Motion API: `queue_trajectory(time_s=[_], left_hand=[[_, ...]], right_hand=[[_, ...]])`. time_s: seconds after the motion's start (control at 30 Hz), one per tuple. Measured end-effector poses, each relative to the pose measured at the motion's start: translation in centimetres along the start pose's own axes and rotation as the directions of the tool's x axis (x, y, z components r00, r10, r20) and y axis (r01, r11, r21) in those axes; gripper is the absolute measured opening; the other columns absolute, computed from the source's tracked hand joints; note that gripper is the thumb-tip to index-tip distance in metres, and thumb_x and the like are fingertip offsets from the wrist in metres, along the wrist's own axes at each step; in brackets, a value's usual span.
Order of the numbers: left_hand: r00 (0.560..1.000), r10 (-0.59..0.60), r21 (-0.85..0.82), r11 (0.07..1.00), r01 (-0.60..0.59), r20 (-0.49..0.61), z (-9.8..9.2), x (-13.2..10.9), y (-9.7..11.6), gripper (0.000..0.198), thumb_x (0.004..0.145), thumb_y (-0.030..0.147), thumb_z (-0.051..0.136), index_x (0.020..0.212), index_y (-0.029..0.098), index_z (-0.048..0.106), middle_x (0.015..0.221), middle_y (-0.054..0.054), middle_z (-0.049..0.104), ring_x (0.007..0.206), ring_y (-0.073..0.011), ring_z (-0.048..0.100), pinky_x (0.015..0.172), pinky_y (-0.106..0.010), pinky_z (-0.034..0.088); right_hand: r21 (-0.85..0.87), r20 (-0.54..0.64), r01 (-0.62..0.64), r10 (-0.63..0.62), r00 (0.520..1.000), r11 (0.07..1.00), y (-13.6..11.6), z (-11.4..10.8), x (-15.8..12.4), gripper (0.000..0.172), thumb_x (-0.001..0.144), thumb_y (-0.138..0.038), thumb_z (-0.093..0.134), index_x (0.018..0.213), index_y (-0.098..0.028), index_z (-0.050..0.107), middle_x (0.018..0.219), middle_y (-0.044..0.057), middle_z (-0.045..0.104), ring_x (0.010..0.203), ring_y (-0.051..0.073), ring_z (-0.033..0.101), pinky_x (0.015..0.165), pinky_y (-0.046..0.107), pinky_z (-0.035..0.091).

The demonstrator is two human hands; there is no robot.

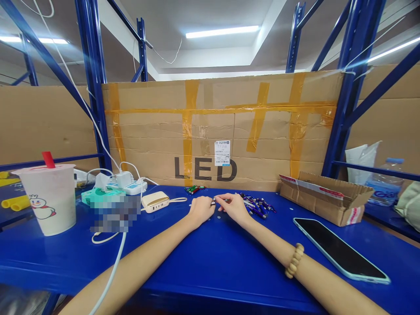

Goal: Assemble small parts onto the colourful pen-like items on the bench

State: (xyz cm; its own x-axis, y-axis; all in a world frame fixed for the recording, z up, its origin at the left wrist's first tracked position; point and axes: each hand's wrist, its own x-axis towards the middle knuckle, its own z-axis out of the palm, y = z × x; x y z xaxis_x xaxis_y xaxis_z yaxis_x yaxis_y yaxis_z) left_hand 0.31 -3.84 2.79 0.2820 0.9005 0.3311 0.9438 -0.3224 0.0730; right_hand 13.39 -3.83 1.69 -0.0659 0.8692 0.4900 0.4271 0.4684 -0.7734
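Observation:
Over the middle of the blue tabletop, my left hand is closed with its fingers curled. My right hand meets it from the right, thumb and fingers pinched together. A small dark and silvery bit shows where the fingertips meet, too small to name. Just right of my right hand lies a loose pile of small shiny blue and purple slim pieces, their kind unclear. Beyond my left hand lies a small group of green and red shiny pieces.
On the left stand a lidded drink cup, a white power strip with cables and a cream power bank. To the right are an open cardboard box and a phone. A cardboard sheet walls off the back.

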Motion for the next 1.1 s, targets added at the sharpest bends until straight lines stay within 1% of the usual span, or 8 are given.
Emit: queue_trajectory(time_s=[0.1,0.23,0.33,0.47,0.63,0.77,0.93,1.1], left_hand=[[0.999,0.000,-0.013,1.000,0.000,-0.034,0.1,0.0,-0.1,0.024,0.080,0.026,0.038,0.077,0.017,0.060,0.081,-0.009,0.064,0.081,-0.0219,0.058,0.068,-0.030,0.041],[0.980,0.176,0.090,0.982,-0.168,-0.093,0.2,0.2,-0.1,0.019,0.077,0.016,0.040,0.078,0.014,0.059,0.082,-0.012,0.061,0.092,-0.0248,0.050,0.079,-0.034,0.037],[0.959,0.271,0.174,0.952,-0.253,-0.084,0.4,0.2,-0.1,0.020,0.075,0.011,0.041,0.084,0.013,0.058,0.090,-0.013,0.057,0.097,-0.0267,0.045,0.081,-0.036,0.036],[0.960,0.273,0.189,0.948,-0.257,-0.062,0.6,0.2,0.0,0.021,0.076,0.010,0.039,0.086,0.015,0.057,0.094,-0.012,0.054,0.100,-0.0257,0.042,0.083,-0.036,0.035],[0.986,0.153,0.104,0.984,-0.146,-0.063,0.9,0.3,-0.4,0.016,0.077,0.015,0.041,0.086,0.014,0.055,0.092,-0.011,0.055,0.098,-0.0257,0.043,0.083,-0.037,0.035],[0.995,0.079,-0.016,0.997,-0.080,-0.055,1.1,0.4,-0.7,0.013,0.076,0.020,0.042,0.084,0.015,0.052,0.089,-0.009,0.055,0.093,-0.0231,0.044,0.080,-0.034,0.038],[0.981,0.181,-0.098,0.977,-0.187,-0.066,1.1,0.2,-0.6,0.011,0.071,0.021,0.047,0.082,0.018,0.048,0.084,-0.004,0.053,0.087,-0.0200,0.044,0.075,-0.030,0.040],[0.938,0.344,-0.222,0.912,-0.345,-0.044,0.9,0.1,-0.7,0.009,0.077,0.027,0.044,0.083,0.021,0.046,0.087,-0.001,0.051,0.086,-0.0162,0.047,0.067,-0.026,0.040]], right_hand=[[-0.068,-0.028,0.029,-0.031,0.999,0.997,0.4,-0.1,0.1,0.026,0.073,-0.038,0.052,0.078,-0.017,0.068,0.075,0.004,0.068,0.050,0.015,0.061,0.052,0.025,0.047],[-0.136,-0.047,0.039,-0.045,0.998,0.990,0.5,-0.8,0.2,0.025,0.075,-0.037,0.050,0.078,-0.019,0.067,0.078,0.002,0.068,0.048,0.013,0.060,0.052,0.024,0.045],[-0.161,-0.062,0.022,-0.032,0.998,0.987,0.4,-1.3,0.2,0.026,0.075,-0.037,0.049,0.078,-0.018,0.067,0.076,0.002,0.068,0.047,0.012,0.060,0.052,0.023,0.044],[-0.189,-0.067,0.003,-0.016,0.998,0.982,0.4,-1.5,0.1,0.026,0.075,-0.037,0.049,0.078,-0.019,0.067,0.077,0.002,0.068,0.046,0.012,0.059,0.052,0.023,0.044],[-0.321,-0.042,-0.014,0.000,0.999,0.947,0.3,-1.6,-0.1,0.025,0.076,-0.038,0.048,0.078,-0.021,0.067,0.078,0.001,0.068,0.047,0.012,0.059,0.053,0.023,0.042],[-0.493,-0.061,-0.031,0.001,0.998,0.869,-0.1,-1.6,-0.2,0.022,0.074,-0.038,0.050,0.074,-0.023,0.067,0.077,0.002,0.068,0.068,0.017,0.062,0.055,0.024,0.039],[-0.550,-0.087,-0.066,0.021,0.996,0.832,-0.1,-1.9,-0.1,0.020,0.072,-0.036,0.052,0.069,-0.023,0.066,0.075,0.001,0.068,0.075,0.019,0.061,0.057,0.025,0.037],[-0.553,-0.102,-0.133,0.091,0.991,0.823,0.7,-3.0,0.2,0.015,0.070,-0.029,0.052,0.071,-0.022,0.065,0.078,0.001,0.068,0.076,0.019,0.061,0.058,0.025,0.037]])
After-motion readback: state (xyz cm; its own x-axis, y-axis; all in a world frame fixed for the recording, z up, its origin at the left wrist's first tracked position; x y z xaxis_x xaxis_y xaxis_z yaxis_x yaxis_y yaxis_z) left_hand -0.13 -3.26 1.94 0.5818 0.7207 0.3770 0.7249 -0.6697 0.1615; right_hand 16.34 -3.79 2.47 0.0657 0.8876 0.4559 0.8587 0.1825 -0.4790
